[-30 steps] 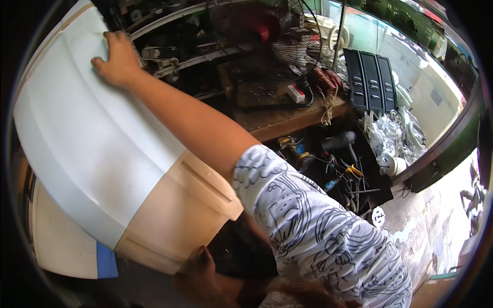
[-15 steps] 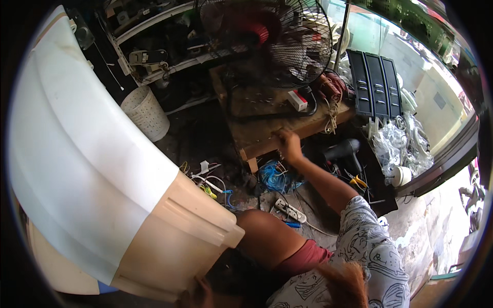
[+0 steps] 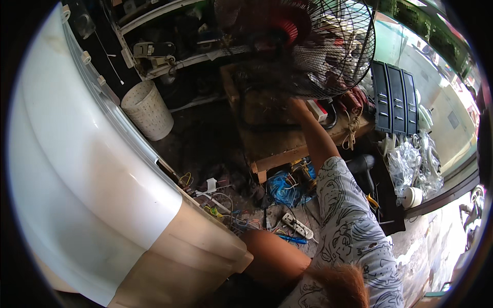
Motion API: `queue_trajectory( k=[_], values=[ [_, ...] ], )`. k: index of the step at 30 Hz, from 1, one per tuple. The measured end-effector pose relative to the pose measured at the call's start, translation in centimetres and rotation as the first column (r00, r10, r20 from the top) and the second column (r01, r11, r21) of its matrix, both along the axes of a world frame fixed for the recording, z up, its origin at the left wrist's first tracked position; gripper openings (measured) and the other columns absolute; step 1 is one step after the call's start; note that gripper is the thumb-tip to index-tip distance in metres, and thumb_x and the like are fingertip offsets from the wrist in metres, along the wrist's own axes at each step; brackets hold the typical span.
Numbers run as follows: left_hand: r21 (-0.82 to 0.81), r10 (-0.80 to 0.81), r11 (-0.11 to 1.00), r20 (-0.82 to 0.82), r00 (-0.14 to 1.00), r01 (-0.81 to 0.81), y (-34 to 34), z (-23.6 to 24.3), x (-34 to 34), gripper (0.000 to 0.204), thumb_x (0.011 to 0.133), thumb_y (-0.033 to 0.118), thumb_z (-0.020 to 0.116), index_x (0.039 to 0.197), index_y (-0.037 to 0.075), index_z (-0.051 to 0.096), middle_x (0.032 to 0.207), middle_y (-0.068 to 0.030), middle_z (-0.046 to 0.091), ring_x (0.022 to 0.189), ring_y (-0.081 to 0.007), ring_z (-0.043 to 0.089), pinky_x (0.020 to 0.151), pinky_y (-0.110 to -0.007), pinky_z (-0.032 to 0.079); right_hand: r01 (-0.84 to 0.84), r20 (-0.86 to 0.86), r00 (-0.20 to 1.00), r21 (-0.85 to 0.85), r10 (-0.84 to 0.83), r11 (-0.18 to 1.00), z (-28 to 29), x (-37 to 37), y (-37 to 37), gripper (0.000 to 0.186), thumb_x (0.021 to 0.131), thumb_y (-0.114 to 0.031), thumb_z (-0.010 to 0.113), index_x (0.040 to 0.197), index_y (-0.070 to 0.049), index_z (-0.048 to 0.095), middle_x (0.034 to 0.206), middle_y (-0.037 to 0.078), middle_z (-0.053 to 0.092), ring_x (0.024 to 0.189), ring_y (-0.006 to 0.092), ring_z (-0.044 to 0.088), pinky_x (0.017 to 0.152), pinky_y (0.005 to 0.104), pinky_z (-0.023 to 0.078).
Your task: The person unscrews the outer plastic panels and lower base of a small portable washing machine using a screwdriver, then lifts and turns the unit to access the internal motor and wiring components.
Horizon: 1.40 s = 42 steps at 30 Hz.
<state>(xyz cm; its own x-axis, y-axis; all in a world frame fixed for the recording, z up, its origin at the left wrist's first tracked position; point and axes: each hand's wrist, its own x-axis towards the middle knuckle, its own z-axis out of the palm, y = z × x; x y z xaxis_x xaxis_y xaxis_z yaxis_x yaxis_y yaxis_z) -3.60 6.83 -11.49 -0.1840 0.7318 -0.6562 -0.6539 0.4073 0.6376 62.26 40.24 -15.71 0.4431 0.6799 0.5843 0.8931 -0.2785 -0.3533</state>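
Note:
My right hand [image 3: 298,106] is stretched far forward, its forearm coming out of a grey patterned sleeve [image 3: 349,226]. The hand lies at the lower rim of a black wire-caged standing fan [image 3: 328,46] with a red hub, just above a wooden bench [image 3: 287,151]. The fan's grille and shadow hide the fingers, so their grip is unclear. My bent knee [image 3: 272,256] shows at the bottom. My left hand is out of sight.
A big white curved appliance shell [image 3: 97,169] with a beige lower part [image 3: 190,262] fills the left. Behind it stands a white perforated bin [image 3: 149,110]. Blue coiled wire [image 3: 285,187], a power strip [image 3: 295,224] and tools litter the floor. Black slatted panels [image 3: 395,97] and clear plastic bags [image 3: 411,164] lie right.
The hand left the white shell's top edge, swung right over the cluttered floor to the bench, and now reaches higher, up to the fan. The view has tilted toward the fan.

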Motion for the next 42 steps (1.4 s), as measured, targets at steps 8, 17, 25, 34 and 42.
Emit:
queue_trajectory(
  k=[8,17,25,34,42],
  values=[
    [0.003,-0.065,0.998,0.036,0.997,0.065,0.7,-0.3,2.7,0.046,0.082,0.038,0.064,0.112,0.004,0.059,0.104,-0.0156,0.062,0.096,-0.029,0.059,0.082,-0.036,0.043,-0.072,0.034,0.997,-0.071,0.075,0.995,0.0,0.6,0.1,0.021,0.077,-0.008,0.056,0.093,-0.004,0.068,0.091,0.023,0.065,0.093,0.0391,0.062,0.081,0.0475,0.049],
    [0.005,-0.101,0.995,0.059,0.993,0.101,0.6,-0.4,3.5,0.046,0.084,0.038,0.06,0.114,0.004,0.057,0.108,-0.0163,0.06,0.1,-0.0302,0.057,0.086,-0.038,0.042,-0.106,0.064,0.992,-0.091,0.113,0.99,0.4,0.8,0.4,0.02,0.076,-0.008,0.056,0.092,-0.004,0.068,0.089,0.022,0.065,0.092,0.0395,0.062,0.08,0.0485,0.049],
    [-0.015,-0.116,0.993,0.07,0.991,0.118,0.8,-0.7,3.9,0.046,0.085,0.037,0.057,0.116,0.004,0.056,0.111,-0.0168,0.059,0.104,-0.0313,0.055,0.089,-0.04,0.041,-0.087,-0.01,0.996,-0.188,0.086,0.978,-0.5,0.0,1.2,0.021,0.076,-0.011,0.057,0.092,-0.004,0.068,0.083,0.021,0.065,0.09,0.0399,0.061,0.083,0.0498,0.047],
    [-0.006,-0.183,0.983,0.077,0.98,0.184,1.6,-0.6,4.7,0.046,0.087,0.036,0.054,0.119,0.003,0.054,0.115,-0.0174,0.057,0.108,-0.0325,0.052,0.093,-0.042,0.039,0.187,0.108,0.98,-0.222,-0.166,0.957,-0.8,-3.3,2.3,0.023,0.078,-0.022,0.06,0.096,-0.011,0.07,0.121,0.011,0.059,0.12,0.0389,0.046,0.087,0.0655,0.039],
    [-0.005,-0.188,0.982,0.088,0.978,0.19,1.1,-0.7,5.2,0.046,0.089,0.036,0.051,0.121,0.003,0.052,0.119,-0.018,0.055,0.112,-0.0335,0.05,0.096,-0.044,0.038,0.024,-0.273,0.96,-0.112,-0.054,0.993,1.8,-3.1,-0.9,0.027,0.075,-0.021,0.067,0.098,-0.006,0.07,0.106,0.015,0.065,0.096,0.0333,0.061,0.085,0.049,0.048]
  ],
)
